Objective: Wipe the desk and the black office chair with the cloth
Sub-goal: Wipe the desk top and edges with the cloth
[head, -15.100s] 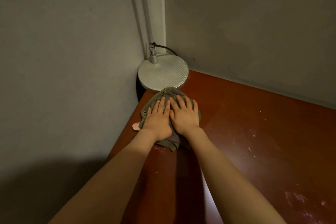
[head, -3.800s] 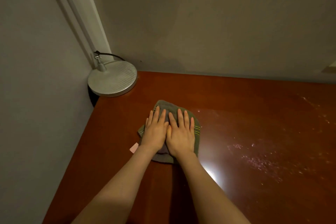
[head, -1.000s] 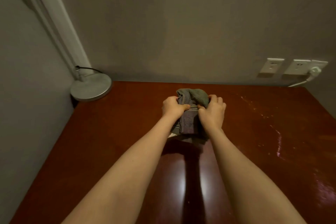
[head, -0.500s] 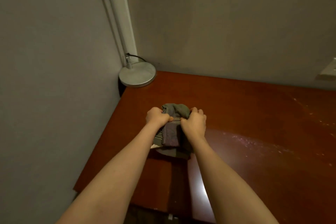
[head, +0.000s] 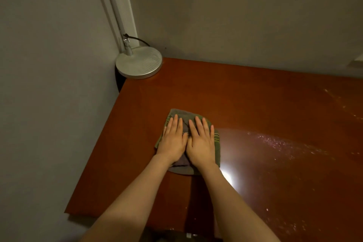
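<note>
olive-grey cloth [head: 216, 143] lies flat at frame centre under left hand [head: 173, 141] and right hand [head: 201, 141], fingers straight, gripping nothing; speckled unwiped desk [head: 275, 104] stretches right, nearer the right hand.

Glossy wooden desk [head: 255, 104], soft cloth [head: 217, 143], ribbed matt metal lamp base [head: 140, 63]

A home study or small office corner: a glossy reddish-brown worktop [head: 255, 104] set against bare grey walls [head: 235, 15], with a round silver lamp base [head: 139, 63] (a black cable [head: 140, 39] trails behind it) standing at its far left corner.
</note>
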